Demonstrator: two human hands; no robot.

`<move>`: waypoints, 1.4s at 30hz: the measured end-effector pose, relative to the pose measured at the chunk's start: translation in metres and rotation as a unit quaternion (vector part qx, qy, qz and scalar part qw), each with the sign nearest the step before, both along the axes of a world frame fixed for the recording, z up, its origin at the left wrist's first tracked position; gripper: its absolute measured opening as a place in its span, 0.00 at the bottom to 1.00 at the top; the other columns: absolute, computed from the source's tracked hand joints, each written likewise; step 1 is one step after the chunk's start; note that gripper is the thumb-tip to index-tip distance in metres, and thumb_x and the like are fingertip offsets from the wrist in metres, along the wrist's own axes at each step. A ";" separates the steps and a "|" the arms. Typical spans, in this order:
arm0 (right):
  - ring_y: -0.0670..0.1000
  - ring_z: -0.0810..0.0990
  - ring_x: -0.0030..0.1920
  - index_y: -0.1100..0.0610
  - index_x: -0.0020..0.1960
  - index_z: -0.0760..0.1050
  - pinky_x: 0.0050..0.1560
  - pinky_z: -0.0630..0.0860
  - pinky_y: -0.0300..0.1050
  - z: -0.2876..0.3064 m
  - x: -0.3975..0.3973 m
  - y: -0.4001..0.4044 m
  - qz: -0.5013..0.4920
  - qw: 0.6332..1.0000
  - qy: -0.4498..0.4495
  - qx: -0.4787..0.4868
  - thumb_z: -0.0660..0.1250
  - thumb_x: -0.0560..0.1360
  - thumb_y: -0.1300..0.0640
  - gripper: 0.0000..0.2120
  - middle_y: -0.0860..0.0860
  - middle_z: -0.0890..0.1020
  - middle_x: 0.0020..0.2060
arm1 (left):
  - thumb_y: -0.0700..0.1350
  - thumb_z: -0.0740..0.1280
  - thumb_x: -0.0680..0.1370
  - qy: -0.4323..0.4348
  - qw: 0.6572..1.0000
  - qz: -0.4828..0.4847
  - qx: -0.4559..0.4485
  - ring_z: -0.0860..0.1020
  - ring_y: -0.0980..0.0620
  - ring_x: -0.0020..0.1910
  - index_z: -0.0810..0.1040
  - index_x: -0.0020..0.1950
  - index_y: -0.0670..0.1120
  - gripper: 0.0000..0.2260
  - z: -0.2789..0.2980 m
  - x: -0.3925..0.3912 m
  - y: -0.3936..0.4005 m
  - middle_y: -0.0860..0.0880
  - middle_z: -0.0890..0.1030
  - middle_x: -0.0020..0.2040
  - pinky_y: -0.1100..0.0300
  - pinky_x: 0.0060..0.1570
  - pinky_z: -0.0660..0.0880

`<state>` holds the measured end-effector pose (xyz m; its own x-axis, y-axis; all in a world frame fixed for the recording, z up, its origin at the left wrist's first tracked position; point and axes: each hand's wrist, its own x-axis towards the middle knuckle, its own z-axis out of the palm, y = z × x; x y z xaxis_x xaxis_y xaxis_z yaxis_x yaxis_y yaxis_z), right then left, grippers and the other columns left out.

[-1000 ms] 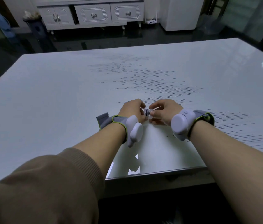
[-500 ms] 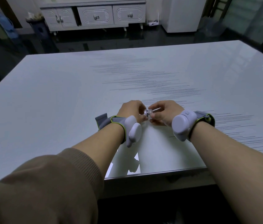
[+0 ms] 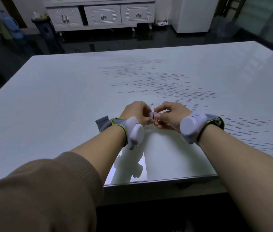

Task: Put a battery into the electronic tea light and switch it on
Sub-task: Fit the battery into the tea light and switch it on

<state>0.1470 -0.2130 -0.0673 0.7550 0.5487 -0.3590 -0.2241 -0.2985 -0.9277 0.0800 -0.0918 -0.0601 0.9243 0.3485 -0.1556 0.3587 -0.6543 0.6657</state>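
Observation:
A small white tea light (image 3: 153, 115) is pinched between my two hands just above the glossy white table (image 3: 65, 97), near its front edge. My left hand (image 3: 136, 113) grips it from the left with curled fingers. My right hand (image 3: 169, 117) holds it from the right, thumb and fingertips pressed on it. Most of the tea light is hidden by my fingers. I cannot make out the battery. Both wrists wear grey bands with white pods.
The table's near edge (image 3: 166, 181) runs just below my forearms. Beyond the far edge lie a dark floor, a white cabinet (image 3: 102, 14) with drawers, a dark bin (image 3: 46, 29) and a white appliance (image 3: 194, 14).
My hands stay together on the tea light with only slight finger shifts. The whole view has drifted a little as my head moved.

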 end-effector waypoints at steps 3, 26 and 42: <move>0.51 0.77 0.31 0.57 0.44 0.75 0.36 0.80 0.36 0.002 -0.002 0.000 0.006 1.000 0.001 -0.003 0.68 0.74 0.63 0.03 0.58 0.78 0.34 | 0.41 0.72 0.72 0.000 1.000 0.000 -0.009 0.80 0.47 0.48 0.80 0.52 0.42 0.09 0.001 -0.004 0.002 0.45 0.83 0.49 0.58 0.51 0.75; 0.46 0.75 0.23 0.57 0.40 0.75 0.24 0.75 0.32 0.004 -0.014 0.013 0.028 0.997 0.045 -0.054 0.63 0.78 0.54 0.10 0.55 0.78 0.31 | 0.37 0.73 0.69 -0.008 0.998 0.002 -0.068 0.79 0.49 0.42 0.81 0.47 0.44 0.08 -0.005 -0.010 0.019 0.46 0.82 0.41 0.50 0.56 0.79; 0.50 0.70 0.29 0.58 0.36 0.70 0.31 0.71 0.38 0.018 -0.020 0.021 0.049 0.994 0.035 -0.089 0.60 0.79 0.59 0.12 0.55 0.73 0.30 | 0.36 0.73 0.70 -0.014 0.993 0.022 -0.117 0.79 0.46 0.40 0.77 0.35 0.50 0.11 -0.001 -0.013 0.022 0.43 0.81 0.39 0.45 0.54 0.80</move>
<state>0.1267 -0.1918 -0.0489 0.6716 0.5413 -0.5059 -0.2477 -0.4795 -0.8419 0.0669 -0.0696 -0.0615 0.9140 0.3467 -0.2108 0.3626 -0.4647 0.8078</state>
